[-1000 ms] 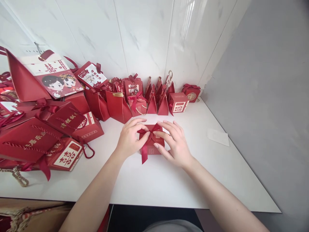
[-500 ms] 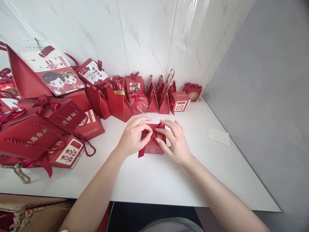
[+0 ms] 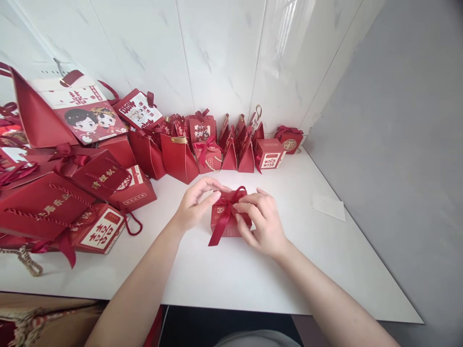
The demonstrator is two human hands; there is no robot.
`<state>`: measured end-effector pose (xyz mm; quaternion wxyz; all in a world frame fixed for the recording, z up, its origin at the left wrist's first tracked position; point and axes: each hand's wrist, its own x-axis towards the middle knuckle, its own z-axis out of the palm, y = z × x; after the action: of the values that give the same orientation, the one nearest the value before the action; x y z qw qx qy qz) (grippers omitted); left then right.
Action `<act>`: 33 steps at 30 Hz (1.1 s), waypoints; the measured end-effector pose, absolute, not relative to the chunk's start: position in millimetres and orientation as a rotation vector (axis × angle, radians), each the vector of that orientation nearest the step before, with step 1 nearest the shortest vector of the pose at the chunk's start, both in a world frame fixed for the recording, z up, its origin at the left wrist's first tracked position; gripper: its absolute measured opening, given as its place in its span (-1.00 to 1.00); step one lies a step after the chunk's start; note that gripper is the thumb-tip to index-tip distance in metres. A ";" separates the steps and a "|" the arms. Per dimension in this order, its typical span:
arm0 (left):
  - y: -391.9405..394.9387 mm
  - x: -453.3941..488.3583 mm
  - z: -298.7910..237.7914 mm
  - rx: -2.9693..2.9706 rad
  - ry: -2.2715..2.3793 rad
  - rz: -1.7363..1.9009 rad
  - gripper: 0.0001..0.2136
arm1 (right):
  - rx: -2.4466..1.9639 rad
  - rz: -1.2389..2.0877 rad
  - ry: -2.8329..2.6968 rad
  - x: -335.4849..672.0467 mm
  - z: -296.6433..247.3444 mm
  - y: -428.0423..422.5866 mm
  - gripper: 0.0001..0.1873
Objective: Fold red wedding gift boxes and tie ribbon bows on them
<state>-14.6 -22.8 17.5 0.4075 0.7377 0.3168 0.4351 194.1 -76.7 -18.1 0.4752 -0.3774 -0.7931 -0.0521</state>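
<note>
Ribbon-tying seems in hand: the right hand (image 3: 263, 222) bunches its fingers at the ribbon (image 3: 221, 228) on the red box (image 3: 233, 231), grip unclear; the left hand (image 3: 194, 206) holds its fingers apart. Next probably needs snugging.

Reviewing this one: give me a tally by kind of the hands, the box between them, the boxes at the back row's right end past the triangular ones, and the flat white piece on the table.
Hands: 2 (left hand, right hand)
Red box between them: 1
Back-row end boxes: 2 (white-labelled box, round-emblem box)
Flat white piece: 1
Total: 6
</note>
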 end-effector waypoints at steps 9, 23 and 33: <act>-18.8 -2.1 5.3 1.835 1.048 1.096 -0.79 | -0.702 -0.306 -2.311 186.0 -10.0 -84.5 -0.68; -27.6 10.6 4.0 1.693 1.106 0.973 -0.74 | -0.787 -0.242 -2.296 182.9 -11.9 -88.2 -0.68; -23.5 9.1 1.9 1.559 1.123 0.941 -0.53 | -0.602 -0.181 -2.026 192.1 -6.8 -96.6 -0.81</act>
<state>9.1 -23.5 1.9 0.4803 0.6391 0.4602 0.3860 192.1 -96.6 -6.8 0.4882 -0.2475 -0.8336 -0.0744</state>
